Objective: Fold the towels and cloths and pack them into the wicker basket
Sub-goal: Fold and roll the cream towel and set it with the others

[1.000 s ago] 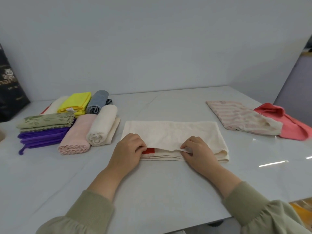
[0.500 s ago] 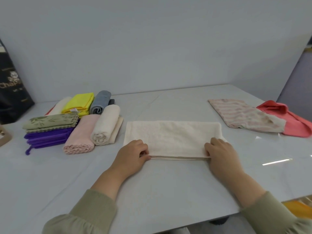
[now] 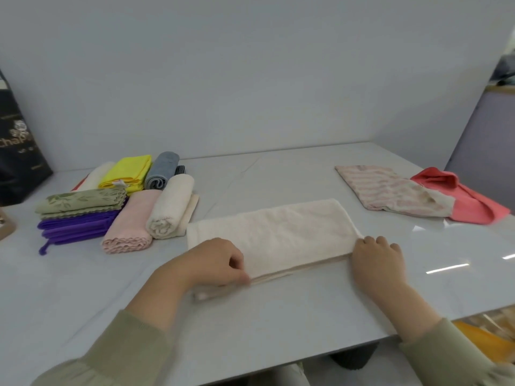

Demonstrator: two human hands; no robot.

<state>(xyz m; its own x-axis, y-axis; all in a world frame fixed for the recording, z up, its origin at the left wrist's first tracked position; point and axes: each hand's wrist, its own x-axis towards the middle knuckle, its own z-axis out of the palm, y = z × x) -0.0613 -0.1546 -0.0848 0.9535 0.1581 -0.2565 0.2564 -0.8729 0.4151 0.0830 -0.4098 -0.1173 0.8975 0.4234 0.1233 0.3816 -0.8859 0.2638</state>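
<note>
A cream towel point(image 3: 281, 232) lies folded lengthwise in the middle of the white table point(image 3: 278, 316). My left hand point(image 3: 214, 263) pinches its near left corner, lifted and blurred with motion. My right hand point(image 3: 377, 260) grips the near right corner, fingers curled over the edge. On the left sit folded and rolled cloths: a rolled cream towel point(image 3: 170, 210), a pink roll point(image 3: 133, 221), purple cloths point(image 3: 75, 227), a green cloth point(image 3: 80, 200), a yellow cloth point(image 3: 126, 171) and a grey roll point(image 3: 161, 169). No wicker basket is clearly visible.
A striped pale cloth point(image 3: 390, 190) and a coral cloth point(image 3: 459, 196) lie unfolded at the right. A dark paper bag point(image 3: 16, 151) stands at the far left against the wall. The table's near edge runs close to my sleeves. A brown object point(image 3: 5, 227) pokes in at the left edge.
The red tag side has been folded under. My right hand slid right to the towel's near right corner; the left hand now drags its near corner toward me, skewing the towel.
</note>
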